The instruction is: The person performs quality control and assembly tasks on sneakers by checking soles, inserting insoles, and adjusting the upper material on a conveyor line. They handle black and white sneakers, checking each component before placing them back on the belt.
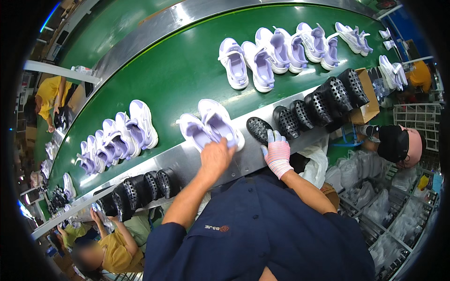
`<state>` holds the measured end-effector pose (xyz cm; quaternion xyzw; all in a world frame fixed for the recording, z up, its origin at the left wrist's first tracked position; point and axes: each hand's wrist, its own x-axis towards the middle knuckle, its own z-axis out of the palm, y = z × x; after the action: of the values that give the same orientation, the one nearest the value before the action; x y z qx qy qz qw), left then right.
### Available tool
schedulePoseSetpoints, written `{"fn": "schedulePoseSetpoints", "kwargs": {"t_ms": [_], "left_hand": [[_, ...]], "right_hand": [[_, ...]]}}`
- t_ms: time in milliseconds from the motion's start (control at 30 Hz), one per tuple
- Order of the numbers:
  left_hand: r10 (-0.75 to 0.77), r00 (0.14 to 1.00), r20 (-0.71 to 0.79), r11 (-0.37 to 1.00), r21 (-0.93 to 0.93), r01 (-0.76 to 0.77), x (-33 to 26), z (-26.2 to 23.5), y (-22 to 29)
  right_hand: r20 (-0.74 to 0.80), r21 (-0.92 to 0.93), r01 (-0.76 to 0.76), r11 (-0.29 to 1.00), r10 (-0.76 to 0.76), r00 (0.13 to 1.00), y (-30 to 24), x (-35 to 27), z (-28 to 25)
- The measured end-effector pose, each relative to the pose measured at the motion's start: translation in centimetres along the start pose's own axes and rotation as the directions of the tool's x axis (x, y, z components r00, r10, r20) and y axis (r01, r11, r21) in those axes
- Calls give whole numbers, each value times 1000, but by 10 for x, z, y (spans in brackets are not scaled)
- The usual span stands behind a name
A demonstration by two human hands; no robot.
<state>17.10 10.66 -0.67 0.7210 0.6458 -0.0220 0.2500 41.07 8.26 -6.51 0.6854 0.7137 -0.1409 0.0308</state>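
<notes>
Two white-and-lavender sneakers, a left one [195, 133] and a right one [219, 122], stand side by side at the belt's near edge, toes away from me. My left hand [216, 158], bare, is closed at their heels, fingers curled at the right sneaker's opening. In a pink-and-white striped glove, my right hand [277, 155] grips the near end of a black perforated plastic shoe tree [258, 129] lying on the metal ledge [248, 161]. The fingertips' far side is partly hidden. More black shoe trees [318, 107] line the ledge to the right.
Sneakers stand in rows on the green belt [173, 79], at left [140, 124] and far right [262, 65]. Black shoe trees [136, 189] sit lower left. A cardboard box [368, 98] stands right; bagged items [375, 206] fill a rack. A co-worker in yellow [115, 248] is lower left.
</notes>
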Motion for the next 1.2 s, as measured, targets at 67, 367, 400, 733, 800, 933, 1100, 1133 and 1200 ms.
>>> {"fn": "schedulePoseSetpoints", "kwargs": {"t_ms": [67, 367, 400, 733, 800, 933, 1100, 1133, 1200], "left_hand": [[81, 995, -59, 995, -54, -84, -39, 11, 5], [99, 872, -480, 981, -101, -167, -23, -26, 3], [126, 860, -495, 973, -107, -205, -7, -28, 3], [332, 943, -8, 893, -319, -317, 53, 6, 18], [391, 919, -52, 869, -307, -387, 54, 15, 32], [290, 909, -300, 844, -368, -391, 50, 37, 21], [-51, 999, -4, 749, -661, 36, 6, 49, 27], [-76, 997, 24, 763, -643, 74, 5, 56, 30], [-120, 990, 68, 789, -599, 137, 6, 59, 42]], "right_hand": [[-18, 14, 17, 1000, -17, 1000, 2, 3, 9], [-30, 443, 86, 892, -81, 996, 14, -43, -63], [140, 513, 80, 855, -175, 975, 4, -45, -94], [300, 66, 63, 996, -80, 951, -68, -14, -106], [215, 48, 24, 999, -34, 976, -75, -6, -61], [151, 67, 29, 997, -39, 988, -76, -10, -46], [-21, 235, -63, 970, 70, 997, -40, -38, -45], [5, 238, -72, 969, 73, 997, -36, -32, -31], [44, 246, -92, 965, 84, 995, -31, -10, -10]]}}
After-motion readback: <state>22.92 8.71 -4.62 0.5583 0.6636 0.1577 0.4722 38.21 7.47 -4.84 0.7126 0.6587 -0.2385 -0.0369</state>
